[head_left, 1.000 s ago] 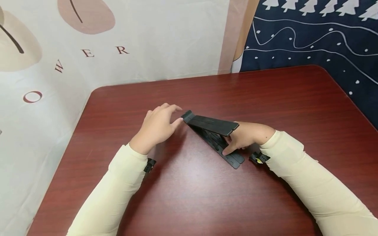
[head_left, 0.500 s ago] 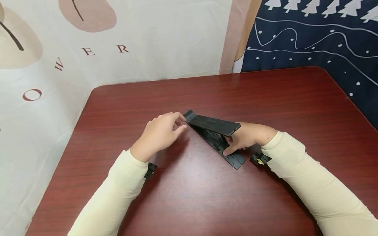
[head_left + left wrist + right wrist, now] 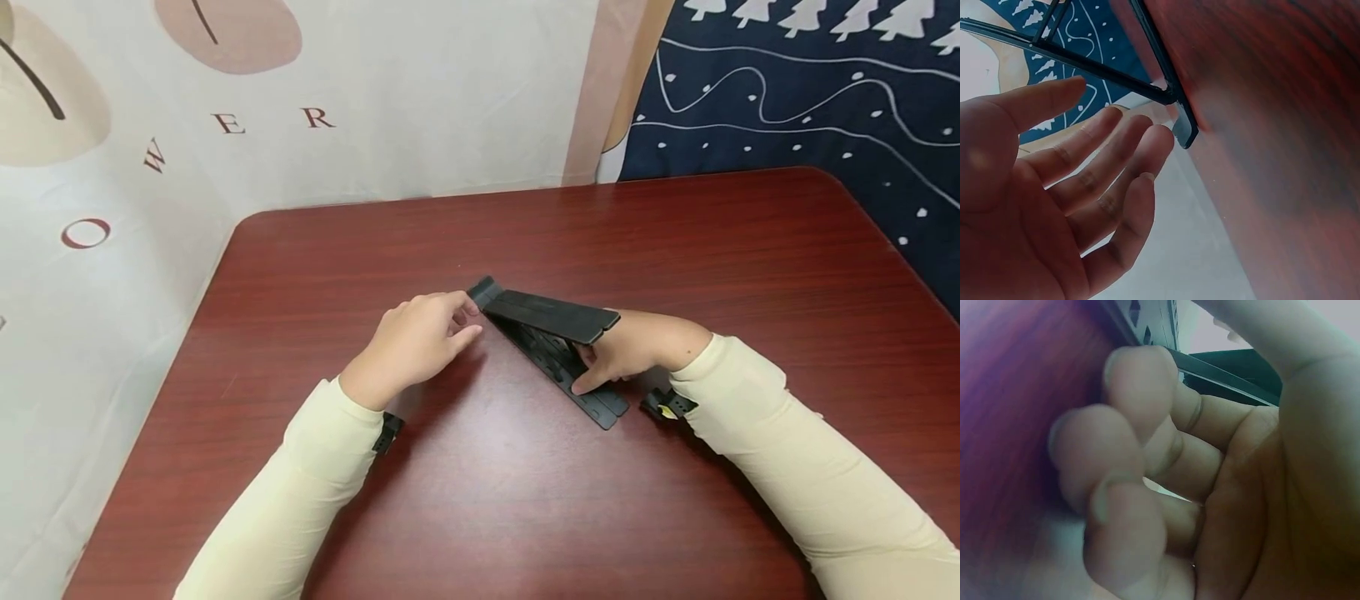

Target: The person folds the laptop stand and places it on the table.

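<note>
A black folding stand (image 3: 558,315) rests on the table, its upper plate raised at a slant over the base plate (image 3: 598,408). My right hand (image 3: 630,346) grips the base near its right end, thumb lying on the base beneath the raised plate. In the right wrist view the fingers (image 3: 1138,387) are curled beside the stand (image 3: 1155,319). My left hand (image 3: 412,337) hovers at the far left end, loosely bent fingers right by the stand's lip (image 3: 485,290). From the left wrist view, that palm (image 3: 1016,219) holds nothing and the fingertips overlap the lip (image 3: 1186,128).
The reddish-brown wooden table (image 3: 480,500) has rounded far corners. Behind it hang a pale printed cloth (image 3: 450,100) and a dark blue cloth (image 3: 787,100) with white trees. Each wrist wears a black strap, such as the right strap (image 3: 671,406).
My left hand has moved slightly nearer and to the right, its fingers bending a little more beside the lip. The right hand keeps its grip, and the stand stays in the same pose.
</note>
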`<state>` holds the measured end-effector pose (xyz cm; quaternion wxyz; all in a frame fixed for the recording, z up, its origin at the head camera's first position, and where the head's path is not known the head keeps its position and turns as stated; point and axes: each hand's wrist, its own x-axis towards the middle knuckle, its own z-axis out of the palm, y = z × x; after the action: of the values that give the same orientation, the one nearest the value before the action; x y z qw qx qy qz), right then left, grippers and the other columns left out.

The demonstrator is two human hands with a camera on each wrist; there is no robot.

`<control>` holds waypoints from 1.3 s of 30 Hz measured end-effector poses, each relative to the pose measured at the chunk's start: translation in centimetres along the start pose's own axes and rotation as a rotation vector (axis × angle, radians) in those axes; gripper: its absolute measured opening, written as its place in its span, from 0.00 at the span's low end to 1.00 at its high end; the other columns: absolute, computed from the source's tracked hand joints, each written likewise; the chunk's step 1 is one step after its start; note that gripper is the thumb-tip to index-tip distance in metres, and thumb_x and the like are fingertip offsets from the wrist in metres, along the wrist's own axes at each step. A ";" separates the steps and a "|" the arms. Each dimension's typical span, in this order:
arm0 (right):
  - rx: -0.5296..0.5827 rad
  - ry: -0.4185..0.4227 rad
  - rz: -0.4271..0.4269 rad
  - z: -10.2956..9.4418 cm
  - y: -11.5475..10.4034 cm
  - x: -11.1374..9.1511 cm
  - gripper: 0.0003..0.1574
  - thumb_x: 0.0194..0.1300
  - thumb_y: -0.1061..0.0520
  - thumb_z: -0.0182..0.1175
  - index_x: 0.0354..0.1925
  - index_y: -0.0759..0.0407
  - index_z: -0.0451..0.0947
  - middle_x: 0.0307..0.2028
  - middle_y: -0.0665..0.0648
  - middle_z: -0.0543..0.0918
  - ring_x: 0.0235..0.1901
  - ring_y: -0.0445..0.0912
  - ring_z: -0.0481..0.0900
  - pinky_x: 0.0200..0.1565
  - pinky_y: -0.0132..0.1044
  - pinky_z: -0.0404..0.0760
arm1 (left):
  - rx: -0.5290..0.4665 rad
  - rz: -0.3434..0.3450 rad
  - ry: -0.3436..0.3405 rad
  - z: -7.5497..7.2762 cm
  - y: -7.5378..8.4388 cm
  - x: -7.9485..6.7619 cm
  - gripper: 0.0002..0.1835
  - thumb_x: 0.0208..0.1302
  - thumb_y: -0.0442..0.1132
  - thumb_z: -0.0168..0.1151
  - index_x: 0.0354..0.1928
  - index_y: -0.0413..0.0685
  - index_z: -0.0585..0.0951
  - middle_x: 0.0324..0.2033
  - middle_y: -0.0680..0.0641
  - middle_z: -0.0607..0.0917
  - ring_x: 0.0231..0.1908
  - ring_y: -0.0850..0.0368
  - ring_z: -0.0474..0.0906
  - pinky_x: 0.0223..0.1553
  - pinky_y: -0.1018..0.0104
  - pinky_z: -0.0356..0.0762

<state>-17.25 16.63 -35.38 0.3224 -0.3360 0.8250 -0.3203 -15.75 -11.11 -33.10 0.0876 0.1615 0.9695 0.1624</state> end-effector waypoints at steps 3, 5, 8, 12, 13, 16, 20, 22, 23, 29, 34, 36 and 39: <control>0.011 0.001 0.014 0.0 0.0 -0.1 0.56 0.58 0.60 0.73 0.74 0.42 0.53 0.17 0.49 0.66 0.12 0.40 0.63 0.19 0.35 0.69 | 0.004 -0.004 -0.040 0.0 0.1 0.1 0.15 0.71 0.50 0.59 0.56 0.57 0.80 0.48 0.56 0.87 0.47 0.56 0.85 0.47 0.47 0.79; 0.019 -0.005 0.017 0.0 0.0 -0.1 0.57 0.58 0.60 0.73 0.75 0.41 0.52 0.17 0.49 0.66 0.12 0.40 0.63 0.19 0.36 0.70 | 0.007 -0.005 -0.073 0.1 0.1 0.1 0.18 0.72 0.50 0.58 0.59 0.56 0.79 0.52 0.54 0.86 0.51 0.55 0.84 0.50 0.46 0.78; 0.028 -0.013 0.021 0.0 0.0 -0.1 0.56 0.59 0.60 0.73 0.75 0.40 0.52 0.17 0.49 0.66 0.13 0.40 0.63 0.19 0.36 0.69 | 0.018 0.005 -0.109 0.1 0.1 0.2 0.21 0.72 0.50 0.57 0.64 0.55 0.76 0.58 0.53 0.83 0.58 0.52 0.81 0.55 0.44 0.76; 0.028 -0.009 0.018 0.1 -0.1 0.0 0.54 0.59 0.59 0.73 0.73 0.41 0.54 0.17 0.49 0.66 0.12 0.41 0.63 0.19 0.36 0.69 | 0.032 0.021 -0.129 0.3 0.1 0.3 0.24 0.72 0.50 0.57 0.67 0.54 0.74 0.62 0.50 0.81 0.63 0.50 0.77 0.57 0.43 0.75; 0.030 -0.009 0.018 0.1 -0.1 0.0 0.54 0.59 0.59 0.73 0.74 0.41 0.53 0.17 0.49 0.66 0.12 0.40 0.63 0.19 0.35 0.69 | 0.033 0.025 -0.130 0.4 0.2 0.3 0.24 0.72 0.50 0.57 0.67 0.54 0.74 0.62 0.50 0.80 0.63 0.50 0.77 0.58 0.43 0.75; 0.036 -0.011 0.024 0.3 -0.2 0.0 0.56 0.59 0.59 0.73 0.75 0.41 0.52 0.17 0.49 0.67 0.12 0.40 0.64 0.18 0.35 0.69 | 0.034 0.032 -0.137 0.6 0.1 0.3 0.24 0.72 0.49 0.58 0.67 0.53 0.74 0.62 0.49 0.81 0.62 0.49 0.77 0.58 0.43 0.75; 0.034 -0.016 0.032 0.6 -0.3 0.1 0.56 0.59 0.59 0.73 0.75 0.42 0.51 0.18 0.50 0.68 0.11 0.40 0.65 0.18 0.36 0.70 | 0.034 0.044 -0.139 0.8 0.1 0.2 0.25 0.72 0.49 0.58 0.68 0.52 0.73 0.63 0.49 0.80 0.63 0.49 0.76 0.59 0.43 0.74; 0.029 -0.017 0.032 0.7 -0.3 0.1 0.55 0.59 0.58 0.73 0.74 0.43 0.52 0.18 0.50 0.69 0.11 0.41 0.66 0.18 0.36 0.71 | 0.030 0.052 -0.144 0.8 0.2 0.2 0.26 0.72 0.49 0.58 0.69 0.51 0.73 0.64 0.48 0.80 0.64 0.49 0.76 0.60 0.43 0.74; 0.028 -0.017 0.032 0.7 -0.3 0.1 0.54 0.59 0.58 0.73 0.74 0.43 0.53 0.18 0.50 0.69 0.11 0.41 0.66 0.18 0.36 0.71 | 0.030 0.055 -0.148 0.8 0.2 0.2 0.26 0.72 0.48 0.58 0.69 0.51 0.72 0.64 0.48 0.79 0.64 0.48 0.76 0.60 0.44 0.74; 0.015 -0.050 0.084 0.8 -0.5 0.2 0.24 0.60 0.55 0.72 0.48 0.56 0.70 0.17 0.52 0.74 0.12 0.43 0.72 0.20 0.37 0.75 | 0.023 0.075 -0.168 0.9 0.2 0.3 0.27 0.73 0.46 0.58 0.71 0.48 0.70 0.65 0.46 0.78 0.65 0.47 0.75 0.63 0.46 0.73; -0.002 -0.075 0.151 0.9 -0.5 0.2 0.18 0.61 0.54 0.71 0.28 0.58 0.71 0.14 0.53 0.77 0.12 0.43 0.74 0.20 0.36 0.77 | 0.011 0.094 -0.160 1.0 0.1 0.3 0.27 0.73 0.45 0.58 0.70 0.46 0.70 0.64 0.45 0.79 0.64 0.47 0.76 0.64 0.47 0.72; -0.008 -0.079 0.165 0.9 -0.6 0.2 0.19 0.61 0.54 0.71 0.24 0.58 0.71 0.14 0.53 0.77 0.12 0.42 0.73 0.20 0.36 0.77 | 0.004 0.101 -0.157 0.9 0.0 0.4 0.27 0.73 0.45 0.58 0.70 0.45 0.71 0.63 0.45 0.80 0.64 0.48 0.76 0.64 0.49 0.72; -0.008 -0.085 0.166 1.0 -0.7 0.2 0.18 0.60 0.54 0.71 0.24 0.57 0.71 0.14 0.52 0.77 0.11 0.42 0.73 0.20 0.35 0.77 | -0.004 0.108 -0.158 0.9 0.0 0.4 0.27 0.73 0.44 0.58 0.70 0.43 0.71 0.63 0.44 0.80 0.63 0.49 0.77 0.64 0.51 0.72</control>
<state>-16.34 15.77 -35.52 0.3814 -0.2809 0.8368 -0.2745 -15.94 -10.74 -34.00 0.1552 0.2258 0.9490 0.1558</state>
